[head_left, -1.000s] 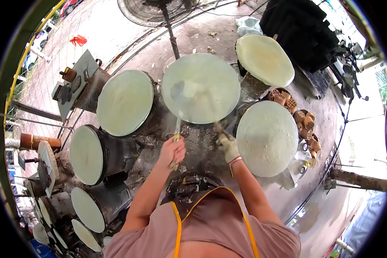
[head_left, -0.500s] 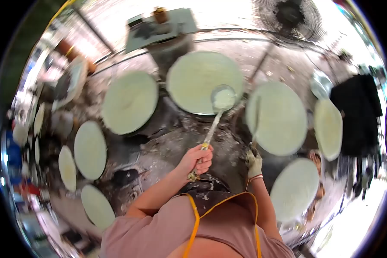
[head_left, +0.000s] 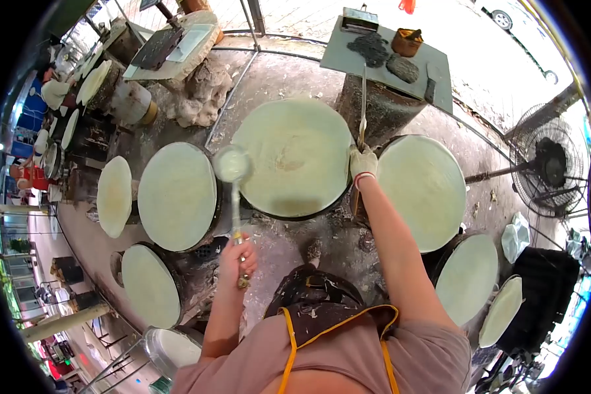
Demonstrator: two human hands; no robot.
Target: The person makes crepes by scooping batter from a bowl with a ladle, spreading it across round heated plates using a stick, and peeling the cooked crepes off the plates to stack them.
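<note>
We record the central disc (head_left: 292, 154), pale and flat, directly ahead of the person, with the left disc (head_left: 177, 197) and the right disc (head_left: 421, 194) near it on either side. In our judgement its coating could be scored or torn; a stray tool edge would be the cause.

The desk (head_left: 338, 52) stands beyond. Its loose articles could be knocked off, we consider, by a wide swing of the right arm.

The ladle (head_left: 232, 165) hangs, as we view it, over the gap between left and central discs. Should it tilt, any contents could drip to the floor.

The long tool (head_left: 364, 105) points away from the person and crosses the desk's near edge in view; whether they touch, we cannot tell. The left grip (head_left: 238, 259), bare and blurred, is wrapped around the ladle's handle. The right grip (head_left: 362, 162), gloved, is closed around the tool's near end. A slick handle could cause slipping.

Our count, largest first: seven pale discs around the person, with more at upper left too small to number; one desk; one fan (head_left: 550, 161); one ladle; one long tool; two grips; on the desk, one metal box (head_left: 360, 21), one brown pot (head_left: 407, 43) and one dark lump (head_left: 402, 68).
</note>
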